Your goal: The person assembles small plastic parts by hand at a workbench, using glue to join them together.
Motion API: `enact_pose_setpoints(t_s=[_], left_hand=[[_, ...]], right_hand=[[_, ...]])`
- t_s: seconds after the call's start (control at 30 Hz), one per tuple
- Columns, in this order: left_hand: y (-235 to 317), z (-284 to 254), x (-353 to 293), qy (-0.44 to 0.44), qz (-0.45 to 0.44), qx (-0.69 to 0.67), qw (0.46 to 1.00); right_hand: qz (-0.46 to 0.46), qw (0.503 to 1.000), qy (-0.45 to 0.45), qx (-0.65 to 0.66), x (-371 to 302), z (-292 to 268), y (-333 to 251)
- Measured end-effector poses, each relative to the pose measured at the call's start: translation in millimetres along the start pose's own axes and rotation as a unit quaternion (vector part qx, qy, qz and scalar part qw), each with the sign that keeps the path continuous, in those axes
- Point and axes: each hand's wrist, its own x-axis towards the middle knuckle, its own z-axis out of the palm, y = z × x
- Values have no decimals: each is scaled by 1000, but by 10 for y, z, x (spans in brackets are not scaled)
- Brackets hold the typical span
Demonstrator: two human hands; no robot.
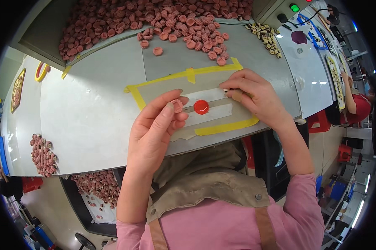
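Between the thumb and fingers of my left hand is a small pink ridged cup, its hollow face partly in sight. My right hand is closed in a pinch at the right end of the white strips; only a tiny pale and dark bit shows at its fingertips, too small to name. A round red dish, glossy inside, sits between both hands on the taped grey sheet. White strips lie above and below the dish. Yellow tape borders the sheet.
Behind the sheet rises a large heap of pink ridged cups, spilling toward me. Small cream and dark pieces lie at the far right. Another pile rests at the left table edge. A co-worker in red sits at right.
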Motion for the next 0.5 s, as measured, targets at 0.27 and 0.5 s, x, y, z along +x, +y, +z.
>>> enact_pose_setpoints(t_s=[0.27,0.5], left_hand=[[-44,-84,-22,-10,3,-65,998],[-56,-132,-51,-9,20,-58,998]], right_hand=[[10,998,-29,-57,12,-16,-128],[14,998,-10,-53,5,32,-152]])
